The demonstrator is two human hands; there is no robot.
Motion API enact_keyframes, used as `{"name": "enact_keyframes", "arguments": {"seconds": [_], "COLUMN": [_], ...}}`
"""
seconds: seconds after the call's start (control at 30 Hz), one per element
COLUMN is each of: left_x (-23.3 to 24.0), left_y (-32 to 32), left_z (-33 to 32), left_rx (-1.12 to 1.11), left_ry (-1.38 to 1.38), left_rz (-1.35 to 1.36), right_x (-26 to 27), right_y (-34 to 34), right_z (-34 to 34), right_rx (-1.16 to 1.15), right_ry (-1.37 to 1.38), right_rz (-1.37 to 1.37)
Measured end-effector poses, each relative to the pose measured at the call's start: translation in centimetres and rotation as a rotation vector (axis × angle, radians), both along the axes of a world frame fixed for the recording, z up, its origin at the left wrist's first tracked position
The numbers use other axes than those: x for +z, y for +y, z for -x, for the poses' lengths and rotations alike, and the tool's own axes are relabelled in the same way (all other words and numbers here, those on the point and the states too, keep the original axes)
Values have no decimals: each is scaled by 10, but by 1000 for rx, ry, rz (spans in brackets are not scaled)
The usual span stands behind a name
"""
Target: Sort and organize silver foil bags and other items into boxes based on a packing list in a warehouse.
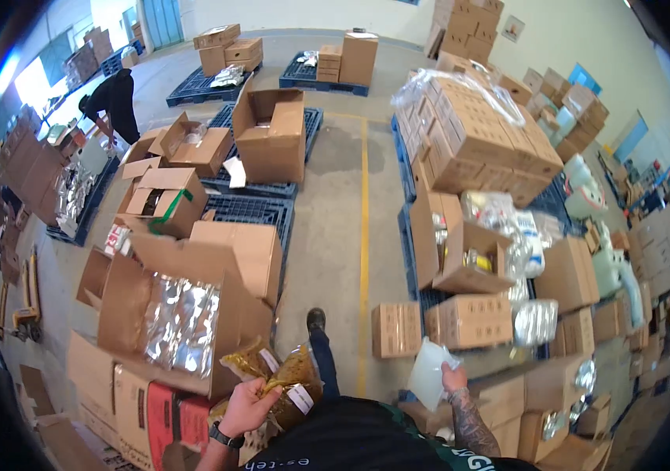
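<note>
My left hand [251, 406] grips the gathered tops of clear plastic bags filled with a brown-yellow content [298, 382]; white labels show on them. They hang just right of a large open carton [123, 312] that holds silver foil pouches [182, 324]. Out to the right, my right hand [454, 378] is closed on the edge of a translucent bag with whitish content [429, 372]. That bag hangs in front of closed cartons [469, 321], apart from my body.
A yellow floor line [364, 235] runs along the aisle between blue plastic pallets [252, 212]. Stacked cartons [476, 129] under plastic film stand to the right. A yellow pallet jack [29, 300] is at far left. Another person [114, 106] bends over goods at upper left.
</note>
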State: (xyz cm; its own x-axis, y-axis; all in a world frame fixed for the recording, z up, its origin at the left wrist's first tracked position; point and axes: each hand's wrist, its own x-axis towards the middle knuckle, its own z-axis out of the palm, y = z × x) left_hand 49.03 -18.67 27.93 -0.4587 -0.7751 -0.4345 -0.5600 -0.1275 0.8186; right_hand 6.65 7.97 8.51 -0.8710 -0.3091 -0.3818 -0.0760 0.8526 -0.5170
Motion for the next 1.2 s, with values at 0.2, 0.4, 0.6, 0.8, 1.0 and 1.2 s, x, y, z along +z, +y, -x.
{"name": "enact_keyframes", "arguments": {"seconds": [0.2,0.4,0.6,0.8,1.0,1.2], "left_x": [0,-2,-36,-77,-101,-113], "left_y": [-216,-413,-584,-739,-869,-1048], "left_z": [153,279,388,488,575,681], "left_rx": [-108,-21,225,368,470,564], "left_ry": [89,116,125,-105,-69,54], "left_rz": [69,113,110,95,17,16], "right_x": [-7,-14,6,-85,-28,-1], "right_y": [-114,-237,-434,-597,-843,-1086], "right_z": [122,238,347,539,696,803], "right_rx": [-212,-426,-399,-59,102,118], "right_ry": [-163,-232,-188,-130,-61,70], "right_rz": [133,115,-115,110,34,95]}}
